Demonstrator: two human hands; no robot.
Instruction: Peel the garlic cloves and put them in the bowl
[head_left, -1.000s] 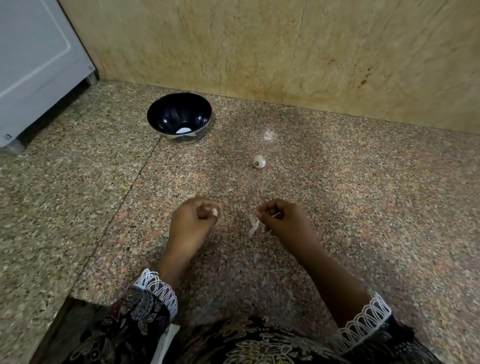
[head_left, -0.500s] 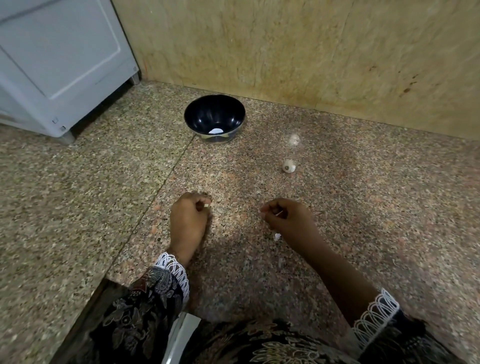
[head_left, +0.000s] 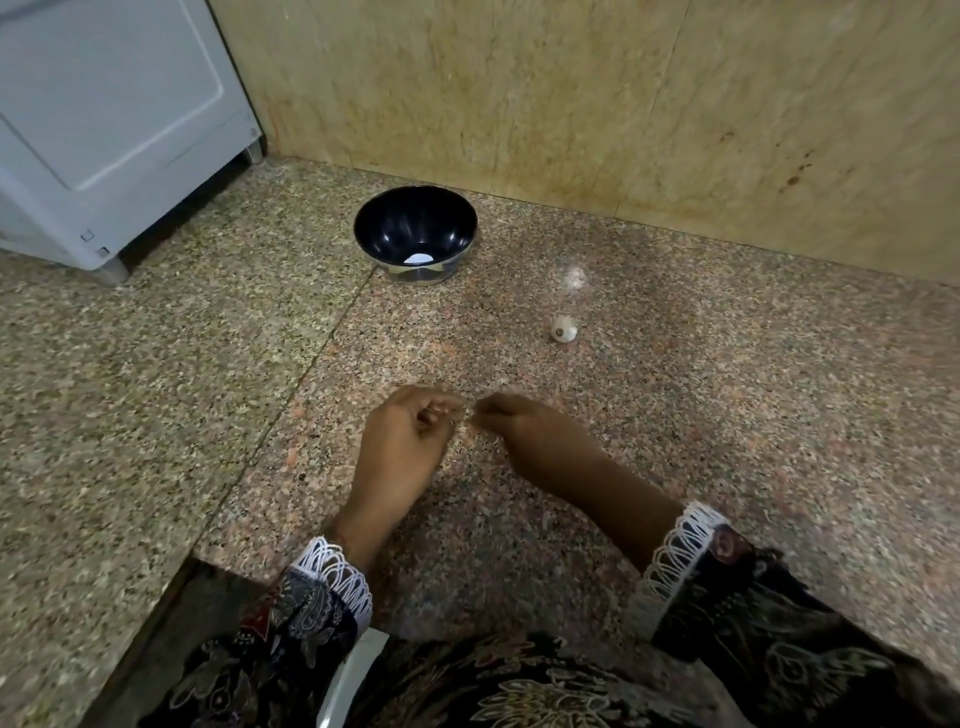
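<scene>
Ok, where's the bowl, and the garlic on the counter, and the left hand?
bowl (head_left: 415, 218), head view, dark inner wall.
garlic (head_left: 563, 329), head view, middle of the clove.
left hand (head_left: 400, 441), head view, back of the hand.

A grey cabinet (head_left: 104, 130) stands on speckled granite floor (head_left: 779, 415) by a beige wall (head_left: 571, 93).

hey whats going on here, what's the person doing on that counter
A person is peeling garlic over a speckled stone counter. The left hand and right hand meet fingertip to fingertip, fingers curled as if working a small clove, though blur hides the clove itself. A dark bowl stands further back near the wall with one pale piece in it. Another garlic clove lies on the counter to the right of the bowl, apart from it, with a wisp of skin just behind it.
</scene>
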